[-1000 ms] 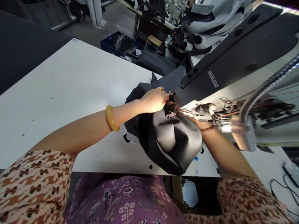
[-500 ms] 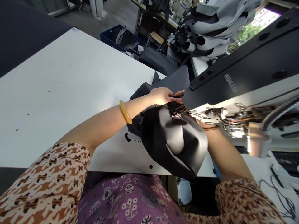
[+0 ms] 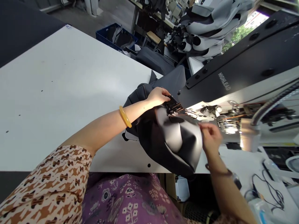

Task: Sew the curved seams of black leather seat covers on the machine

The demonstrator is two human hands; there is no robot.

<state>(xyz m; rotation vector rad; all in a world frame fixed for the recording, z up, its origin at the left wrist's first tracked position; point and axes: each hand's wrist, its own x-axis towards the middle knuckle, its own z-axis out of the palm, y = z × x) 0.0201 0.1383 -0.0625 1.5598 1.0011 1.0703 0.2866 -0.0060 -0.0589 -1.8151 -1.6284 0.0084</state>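
A bunched piece of smooth black leather-like material (image 3: 173, 133) lies under the needle area of a sewing machine (image 3: 233, 84) marked HIGHLEAD. Beyond the presser foot (image 3: 172, 112), my left hand (image 3: 158, 95) pinches the far edge of the material between thumb and fingers. A seamed dark section (image 3: 137, 95) of the same work spreads under my left wrist. On the other side, my right hand (image 3: 211, 137) is at the material's right edge, below the machine arm. Its fingers are curled but smeared by motion, so a grip on the edge cannot be made out.
The white tabletop (image 3: 70, 77) stretches to the left. A lit lamp (image 3: 249, 135) on a bendy neck hangs at right, near the machine head. Behind the table stand a blue crate (image 3: 116, 36) of scraps and a stack of cut pieces (image 3: 207, 28). Cables (image 3: 268, 193) lie at lower right.
My right hand has left the spot beside my left hand behind the needle and come out to the right edge of the material. My left hand keeps its pinch. The view has shifted slightly.
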